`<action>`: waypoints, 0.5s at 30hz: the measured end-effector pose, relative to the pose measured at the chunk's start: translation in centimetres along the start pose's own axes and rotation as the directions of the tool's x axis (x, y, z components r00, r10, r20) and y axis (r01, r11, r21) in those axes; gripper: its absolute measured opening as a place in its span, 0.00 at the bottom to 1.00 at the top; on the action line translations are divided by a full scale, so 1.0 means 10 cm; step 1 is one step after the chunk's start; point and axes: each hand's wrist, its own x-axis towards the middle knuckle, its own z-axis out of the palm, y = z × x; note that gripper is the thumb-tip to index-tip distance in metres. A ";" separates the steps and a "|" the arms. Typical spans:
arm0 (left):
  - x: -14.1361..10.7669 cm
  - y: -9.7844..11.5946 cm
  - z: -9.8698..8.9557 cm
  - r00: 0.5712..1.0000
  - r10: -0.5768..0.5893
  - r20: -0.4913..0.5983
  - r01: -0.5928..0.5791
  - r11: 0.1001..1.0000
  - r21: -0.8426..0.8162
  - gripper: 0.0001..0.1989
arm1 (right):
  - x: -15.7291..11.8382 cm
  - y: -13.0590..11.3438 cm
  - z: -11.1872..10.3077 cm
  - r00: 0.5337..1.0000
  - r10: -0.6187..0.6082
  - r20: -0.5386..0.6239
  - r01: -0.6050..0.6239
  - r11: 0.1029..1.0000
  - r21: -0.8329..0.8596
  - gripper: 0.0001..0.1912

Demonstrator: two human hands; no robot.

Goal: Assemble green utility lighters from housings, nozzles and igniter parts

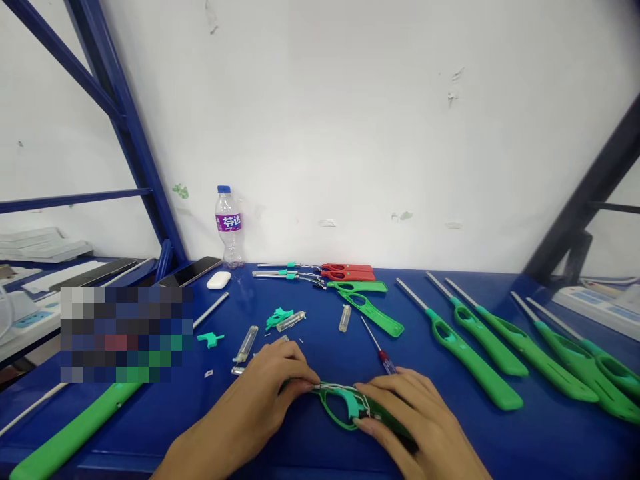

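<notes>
Near the front edge of the blue table, an opened green lighter casing (336,415) lies between my two hands, with a teal trigger (351,404) and white wires (340,387) inside it. My left hand (265,393) pinches the wires at the casing's left end with thumb and forefinger. At the right, my right hand (413,417) has its fingers on the casing and its thumb by the small black part near the trigger. Just behind my right hand lies a screwdriver (384,357), its handle partly covered by the fingers.
Several green lighters (475,367) lie at the right, another (75,427) at the left. Clear tanks (247,344), teal pieces (211,340), red casings (347,272) and green shells (375,313) lie behind my hands. A bottle (230,230), white case (219,280) and phone (193,271) stand or lie farther back.
</notes>
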 end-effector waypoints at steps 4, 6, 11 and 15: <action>0.03 0.04 -0.01 0.998 -0.060 0.003 0.060 0.994 -0.091 0.12 | 0.04 -0.02 -0.03 1.000 0.002 -0.025 -0.001 0.999 0.034 0.14; 0.04 0.05 -0.02 0.997 -0.075 0.009 0.075 0.990 -0.121 0.13 | 0.05 -0.03 -0.04 0.999 0.011 -0.032 -0.009 0.999 0.054 0.13; 0.04 0.04 -0.02 0.996 -0.087 0.031 0.090 0.985 -0.148 0.13 | 0.05 -0.04 -0.04 1.000 0.016 0.022 -0.018 0.996 0.090 0.14; 0.04 0.03 0.02 0.994 -0.101 0.035 0.105 0.984 -0.144 0.14 | 0.09 -0.07 -0.08 1.000 0.019 -0.015 -0.018 0.994 0.105 0.14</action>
